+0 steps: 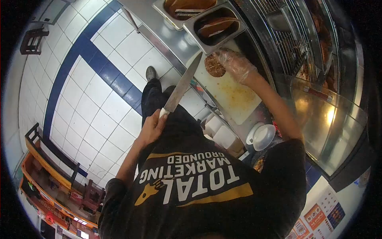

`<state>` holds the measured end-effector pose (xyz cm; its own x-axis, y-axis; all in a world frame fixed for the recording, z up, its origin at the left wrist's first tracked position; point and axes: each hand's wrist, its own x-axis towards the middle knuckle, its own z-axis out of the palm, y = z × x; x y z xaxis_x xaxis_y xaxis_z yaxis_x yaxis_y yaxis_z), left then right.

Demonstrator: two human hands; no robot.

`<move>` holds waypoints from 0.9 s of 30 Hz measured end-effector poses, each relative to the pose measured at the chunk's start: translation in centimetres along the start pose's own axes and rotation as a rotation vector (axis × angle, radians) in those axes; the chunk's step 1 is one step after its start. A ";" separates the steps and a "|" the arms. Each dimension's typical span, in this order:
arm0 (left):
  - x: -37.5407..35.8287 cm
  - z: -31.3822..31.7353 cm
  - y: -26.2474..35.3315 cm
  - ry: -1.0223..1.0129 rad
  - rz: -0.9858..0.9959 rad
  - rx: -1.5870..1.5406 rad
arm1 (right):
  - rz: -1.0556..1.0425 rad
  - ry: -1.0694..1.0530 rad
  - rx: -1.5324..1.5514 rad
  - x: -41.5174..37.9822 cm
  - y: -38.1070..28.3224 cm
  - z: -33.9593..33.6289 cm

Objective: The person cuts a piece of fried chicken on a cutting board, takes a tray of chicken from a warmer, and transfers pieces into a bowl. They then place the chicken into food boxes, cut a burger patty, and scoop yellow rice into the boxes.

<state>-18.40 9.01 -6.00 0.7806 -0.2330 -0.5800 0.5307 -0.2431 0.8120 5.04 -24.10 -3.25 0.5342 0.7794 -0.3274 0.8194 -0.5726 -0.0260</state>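
Observation:
My left hand (151,126) is bare and closed round the white handle of a large knife (181,88). The long, smeared blade slants up and to the right, its tip close to the steel pans. My right hand (237,67), in a clear plastic glove, grips the right side of a round brown piece of cooked meat (215,66). The meat is over the far end of a white cutting board (234,97), which has yellow-brown stains and crumbs. My right fingertips are partly hidden by the glove's glare and the meat.
Two steel pans (215,28) with brown contents stand beyond the board. On the right is a glass-fronted cabinet with wire racks (284,36). A clear plastic tub (263,136) sits near my right elbow. White tiled floor (85,105) lies to the left, with a wooden counter (51,165).

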 end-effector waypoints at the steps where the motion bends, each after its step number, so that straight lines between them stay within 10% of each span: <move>1: 0.1 0.2 -0.2 -0.016 -0.033 -0.037 | 0.033 -0.041 0.067 0.1 -0.3 -0.1; 15: 4.8 7.0 0.1 -0.298 -0.122 -0.534 | 0.242 0.009 0.328 -1.1 -1.9 2.8; 18: 3.0 5.5 2.1 -0.284 -0.165 -0.501 | 0.266 0.278 0.455 -2.5 -4.8 5.0; 20: 2.2 3.1 1.4 -0.317 -0.256 -0.372 | 0.433 0.265 0.520 -4.9 -7.5 1.4; 23: 2.6 -2.1 1.7 -0.511 0.436 0.760 | 0.818 0.449 0.330 -10.8 -14.2 -2.1; 27: 1.9 1.0 11.6 -0.934 -0.064 0.521 | 1.282 0.665 0.476 -17.3 -25.0 -0.3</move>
<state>-11.11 4.83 2.21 0.0779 -0.7804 -0.6204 0.1831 -0.6006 0.7783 -24.65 -23.19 3.39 0.9115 -0.3980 0.1040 -0.3283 -0.8561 -0.3991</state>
